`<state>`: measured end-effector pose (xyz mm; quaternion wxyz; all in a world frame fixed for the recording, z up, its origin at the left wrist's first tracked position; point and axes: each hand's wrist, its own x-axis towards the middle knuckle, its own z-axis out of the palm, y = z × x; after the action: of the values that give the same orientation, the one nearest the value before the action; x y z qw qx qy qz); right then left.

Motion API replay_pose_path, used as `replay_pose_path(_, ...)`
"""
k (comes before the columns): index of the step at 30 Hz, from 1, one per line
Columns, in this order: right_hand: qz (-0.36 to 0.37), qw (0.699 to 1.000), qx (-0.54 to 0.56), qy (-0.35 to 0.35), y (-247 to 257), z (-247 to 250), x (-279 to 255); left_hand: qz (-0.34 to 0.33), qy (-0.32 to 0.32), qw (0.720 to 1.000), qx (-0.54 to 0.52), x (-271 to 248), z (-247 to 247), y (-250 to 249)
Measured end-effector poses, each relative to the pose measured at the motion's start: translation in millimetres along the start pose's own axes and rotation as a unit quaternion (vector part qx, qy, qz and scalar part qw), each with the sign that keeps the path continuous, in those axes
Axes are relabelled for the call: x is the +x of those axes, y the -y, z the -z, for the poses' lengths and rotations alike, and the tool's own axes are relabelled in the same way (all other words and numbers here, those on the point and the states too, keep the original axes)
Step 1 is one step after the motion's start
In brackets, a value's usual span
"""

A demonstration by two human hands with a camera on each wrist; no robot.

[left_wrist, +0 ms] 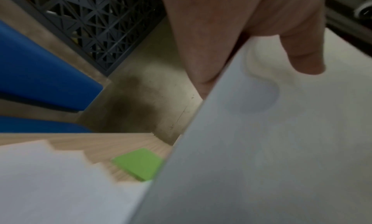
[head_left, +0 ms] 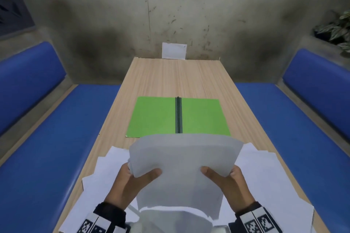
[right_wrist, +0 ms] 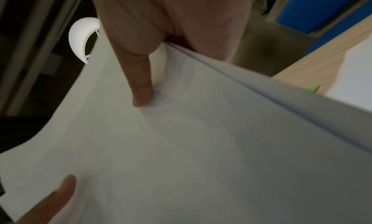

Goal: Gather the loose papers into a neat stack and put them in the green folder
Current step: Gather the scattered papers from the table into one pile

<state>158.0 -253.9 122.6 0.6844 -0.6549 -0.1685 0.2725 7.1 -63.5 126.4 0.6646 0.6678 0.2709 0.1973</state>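
I hold a bundle of white papers [head_left: 181, 159] up off the table, tilted toward me. My left hand [head_left: 132, 181] grips its left edge with the thumb on the front sheet, and my right hand [head_left: 225, 179] grips the right edge the same way. The wrist views show the papers [left_wrist: 271, 148] [right_wrist: 201, 140] close up, with each thumb lying on the top sheet. The green folder [head_left: 178, 117] lies open and flat on the table beyond the bundle; one corner of the folder [left_wrist: 138, 163] shows in the left wrist view. More loose white sheets [head_left: 102, 179] [head_left: 269, 179] are spread on the table beneath my hands.
The narrow wooden table [head_left: 170, 77] runs away from me to a stained wall, where a white card [head_left: 174, 50] leans. Blue padded benches [head_left: 47, 138] [head_left: 306, 128] flank the table. A plant [head_left: 337, 28] stands at the far right.
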Motion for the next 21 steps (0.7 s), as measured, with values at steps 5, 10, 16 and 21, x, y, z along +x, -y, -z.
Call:
replay_pose_path(5, -0.066, 0.99, -0.126, 0.021, -40.0, 9.8, -3.8, 0.05, 0.045, 0.994, 0.086, -14.9, -8.8, 26.5)
replay_pose_path(10, -0.086, 0.979, -0.184, 0.022, -60.4, 14.0, -5.1, 0.055, 0.047, 0.991, 0.117, -35.2, -21.0, 4.2)
replay_pose_path(16, -0.071, 0.986, -0.15, 0.022, -57.8, 19.7, 5.1, 0.088, 0.043, 0.991, 0.093, -7.6, -7.5, 56.3)
replay_pose_path(21, -0.107, 0.965, -0.226, 0.079, -80.8, 35.9, 26.8, 0.105, -0.103, 0.988, 0.045, 4.4, 14.2, 55.3)
